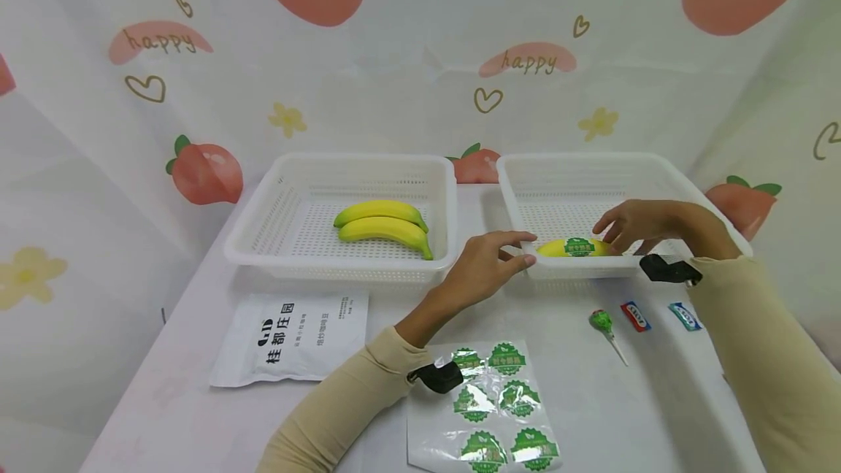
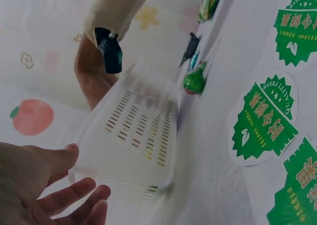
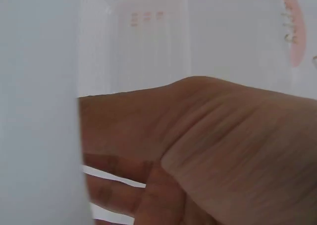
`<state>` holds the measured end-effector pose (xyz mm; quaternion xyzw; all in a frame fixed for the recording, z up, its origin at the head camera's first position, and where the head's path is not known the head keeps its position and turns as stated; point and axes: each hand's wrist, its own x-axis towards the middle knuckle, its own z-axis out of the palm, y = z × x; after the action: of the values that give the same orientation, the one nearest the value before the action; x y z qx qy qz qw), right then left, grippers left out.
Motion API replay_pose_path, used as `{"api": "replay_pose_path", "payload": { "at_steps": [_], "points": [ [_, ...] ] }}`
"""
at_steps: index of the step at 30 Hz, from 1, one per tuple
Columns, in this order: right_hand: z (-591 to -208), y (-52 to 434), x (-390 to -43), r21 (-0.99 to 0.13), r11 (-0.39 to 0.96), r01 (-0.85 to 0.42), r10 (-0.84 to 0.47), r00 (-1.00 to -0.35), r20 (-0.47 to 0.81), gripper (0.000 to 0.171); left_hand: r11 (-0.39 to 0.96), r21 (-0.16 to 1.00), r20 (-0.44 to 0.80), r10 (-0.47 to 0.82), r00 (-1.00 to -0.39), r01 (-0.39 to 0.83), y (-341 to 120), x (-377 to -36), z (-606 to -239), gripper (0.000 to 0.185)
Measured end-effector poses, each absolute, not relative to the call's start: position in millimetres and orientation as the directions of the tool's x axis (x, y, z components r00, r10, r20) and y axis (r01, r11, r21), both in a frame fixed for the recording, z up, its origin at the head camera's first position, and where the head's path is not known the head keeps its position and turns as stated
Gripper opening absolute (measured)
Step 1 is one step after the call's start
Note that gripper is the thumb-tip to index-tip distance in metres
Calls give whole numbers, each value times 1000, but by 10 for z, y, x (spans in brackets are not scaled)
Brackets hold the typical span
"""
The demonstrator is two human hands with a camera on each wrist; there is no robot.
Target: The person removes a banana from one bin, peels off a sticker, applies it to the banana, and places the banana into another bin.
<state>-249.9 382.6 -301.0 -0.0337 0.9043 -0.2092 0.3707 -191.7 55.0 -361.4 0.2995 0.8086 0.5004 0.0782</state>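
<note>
Inside the right basket, a yellow, banana-like fruit (image 1: pixel 548 248) with a green round sticker (image 1: pixel 579 247) lies behind the front rim, which hides its lower part. My right hand (image 1: pixel 647 225) reaches over that rim, fingers bent loosely and spread at the fruit's right end. The right wrist view shows this hand (image 3: pixel 198 145) close up, but not the fruit. My left hand (image 1: pixel 482 265) is at the left front corner of the right basket (image 1: pixel 585 263), its index finger and thumb touching the corner. Seen from the left wrist, the hand (image 2: pixel 44 190) has its fingers apart beside the basket wall (image 2: pixel 133 121).
Two bananas (image 1: pixel 384 228) lie in the left basket (image 1: pixel 342 267). In front are a white printed pouch (image 1: pixel 296 338) and a sheet of green stickers (image 1: pixel 499 407). A green lollipop (image 1: pixel 601 321), a red wrapped candy (image 1: pixel 636 317) and a blue one (image 1: pixel 685 317) lie nearby.
</note>
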Motion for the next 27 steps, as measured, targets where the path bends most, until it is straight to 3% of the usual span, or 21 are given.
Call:
{"api": "replay_pose_path", "payload": {
  "at_steps": [3,9,13,19,27],
  "points": [
    [-2981,3807,-2389,-436,900,14,-263,-779,-569,62,318,859,168,565,-808,401,554,-1917,-3618,42],
    [-2930,3658,-2056,-478,865,-156,-299,-924,-240,46,317,859,172,560,-810,402,561,-1921,-3622,42],
    [-2979,3526,-1821,-451,869,-203,-268,-960,-84,45,324,855,175,554,-814,405,568,-1920,-3625,41],
    [-3141,3361,-1524,-487,845,-220,-251,-968,3,45,330,856,166,552,-817,397,572,-1913,-3627,43],
    [-3316,3262,-1364,-492,841,-224,-247,-969,18,43,337,837,194,556,-809,432,569,-1897,-3648,44]
  ]
}}
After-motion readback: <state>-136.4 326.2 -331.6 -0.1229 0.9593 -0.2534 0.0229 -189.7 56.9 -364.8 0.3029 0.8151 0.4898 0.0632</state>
